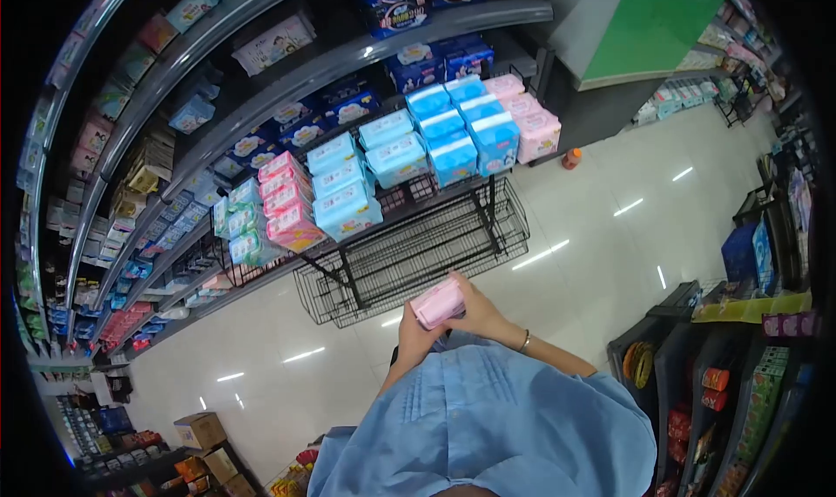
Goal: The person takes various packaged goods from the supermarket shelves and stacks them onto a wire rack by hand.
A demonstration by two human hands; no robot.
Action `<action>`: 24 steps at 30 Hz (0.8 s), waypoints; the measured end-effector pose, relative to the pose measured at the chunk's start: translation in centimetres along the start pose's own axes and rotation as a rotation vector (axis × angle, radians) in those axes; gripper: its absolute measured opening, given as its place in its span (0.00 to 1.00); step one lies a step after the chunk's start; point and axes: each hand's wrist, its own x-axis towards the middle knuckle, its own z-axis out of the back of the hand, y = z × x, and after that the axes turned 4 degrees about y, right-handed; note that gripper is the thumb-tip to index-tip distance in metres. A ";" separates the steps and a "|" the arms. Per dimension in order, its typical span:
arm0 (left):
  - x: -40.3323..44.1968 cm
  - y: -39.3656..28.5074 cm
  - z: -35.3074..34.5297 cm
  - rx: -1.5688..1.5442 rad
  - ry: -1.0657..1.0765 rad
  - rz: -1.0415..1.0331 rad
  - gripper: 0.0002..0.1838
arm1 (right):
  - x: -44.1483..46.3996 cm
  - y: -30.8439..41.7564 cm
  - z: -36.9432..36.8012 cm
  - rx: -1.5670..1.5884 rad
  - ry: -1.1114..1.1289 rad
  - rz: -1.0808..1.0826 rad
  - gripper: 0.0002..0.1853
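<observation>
Both my hands hold a small pink package (438, 303) in front of my chest. My left hand (417, 333) has its fingers around one side of the pack, and my right hand (478, 307) grips the other side. Beyond them stands a black wire rack (409, 266). On its upper level sit light blue packs (347, 208), darker blue packs (449, 159), striped pink packs (294, 223) and pale pink packs (537, 135). The lower basket level shows bare wire.
Curved store shelves (305, 83) with packaged goods run along the left and back. An orange-capped jar (571, 158) stands on the tiled floor (601, 227). Shelves with snacks (666, 358) are at the right; cardboard boxes (200, 430) sit at the lower left.
</observation>
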 end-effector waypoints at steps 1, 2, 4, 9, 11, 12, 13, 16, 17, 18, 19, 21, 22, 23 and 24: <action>0.6 0.6 0.6 -0.018 0.003 0.004 0.36 | 1.0 -0.1 -0.4 0.116 0.017 -0.050 0.52; 1.2 1.3 1.0 -0.041 0.009 0.013 0.36 | 1.8 -0.7 -0.8 0.231 0.035 -0.106 0.51; 2.9 1.3 2.1 0.003 0.062 -0.030 0.37 | 3.4 -3.5 -1.3 0.280 0.017 -0.072 0.50; 5.4 3.3 2.3 0.067 0.259 -0.100 0.38 | 2.7 -2.4 1.5 0.203 0.100 -0.210 0.50; 6.4 3.0 1.5 0.125 0.297 -0.125 0.38 | 3.1 -2.1 3.3 0.089 0.087 -0.157 0.46; 6.4 3.0 0.8 0.178 0.284 -0.150 0.38 | 3.4 -3.5 3.8 0.018 0.143 -0.152 0.46; 7.0 3.1 0.1 0.161 0.308 -0.152 0.38 | 3.7 -4.5 4.5 -0.054 0.199 -0.150 0.46; 8.0 2.4 -2.6 0.289 0.285 -0.138 0.39 | 5.2 -6.5 7.2 -0.230 0.323 -0.178 0.47; 8.5 2.2 -3.4 0.252 0.306 -0.134 0.39 | 5.5 -6.9 8.1 -0.284 0.364 -0.190 0.47; 8.7 1.8 -4.2 0.254 0.294 -0.110 0.39 | 6.0 -7.3 8.9 -0.293 0.393 -0.177 0.47; 9.1 1.3 -5.0 0.254 0.270 -0.089 0.39 | 6.7 -7.7 9.8 -0.310 0.425 -0.156 0.47; 9.5 0.3 -7.2 0.221 0.155 -0.079 0.39 | 8.0 -7.7 12.1 -0.303 0.504 0.006 0.43; 9.7 0.2 -8.4 0.172 0.102 -0.066 0.38 | 8.8 -8.1 13.0 -0.390 0.534 0.072 0.41; 10.0 0.3 -10.0 0.118 0.055 -0.054 0.38 | 9.3 -8.9 13.8 -0.476 0.563 0.132 0.40; 10.4 0.6 -12.1 0.059 0.015 -0.043 0.38 | 9.6 -10.0 15.0 -0.559 0.589 0.189 0.39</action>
